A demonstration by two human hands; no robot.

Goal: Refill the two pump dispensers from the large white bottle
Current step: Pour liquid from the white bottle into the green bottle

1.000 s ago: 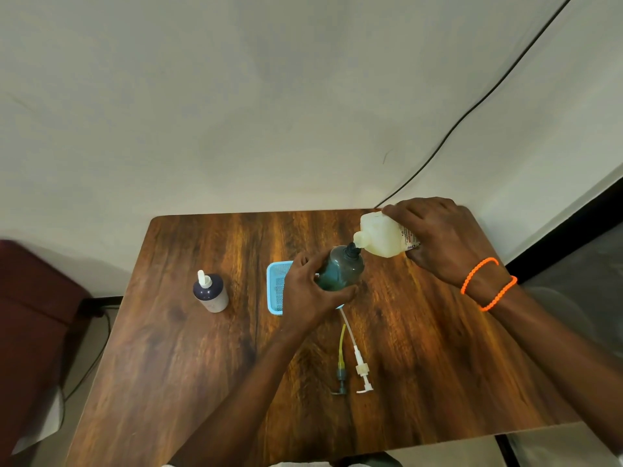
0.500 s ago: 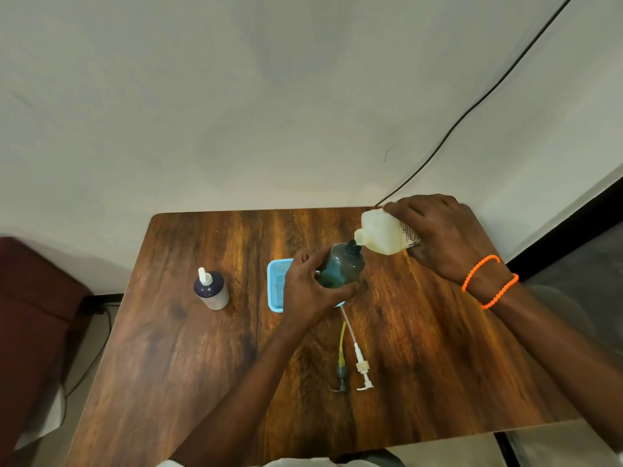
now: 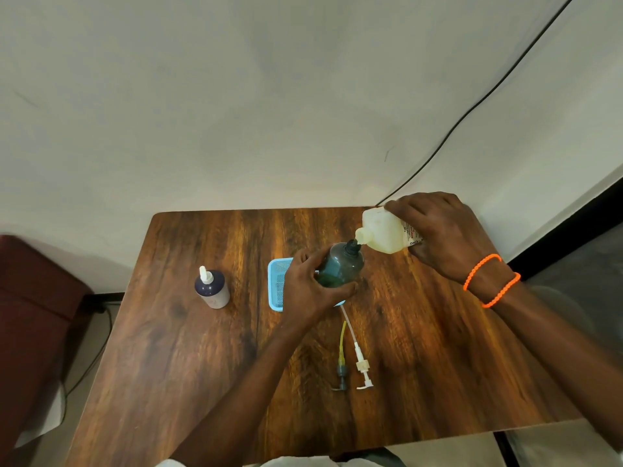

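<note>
My right hand [image 3: 441, 235] grips the large white bottle [image 3: 382, 232], tipped on its side with its spout at the open neck of a dark green dispenser bottle [image 3: 342, 264]. My left hand [image 3: 308, 286] holds that green bottle around its body, tilted toward the white bottle. A second dispenser, dark-topped with a white body and white nozzle [image 3: 211, 288], stands upright at the left of the table. Two removed pump heads with tubes lie on the table in front: a yellow-tubed dark one [image 3: 342, 357] and a white one [image 3: 359, 353].
A small light-blue mesh basket [image 3: 277, 281] sits on the wooden table [image 3: 175, 358] behind my left hand. A black cable [image 3: 472, 109] runs down the wall to the table's back edge. A dark red seat [image 3: 30, 315] stands to the left.
The white bottle and my right hand have risen slightly at the rear, tipping the bottle a little more. The green bottle stays in my left hand.
</note>
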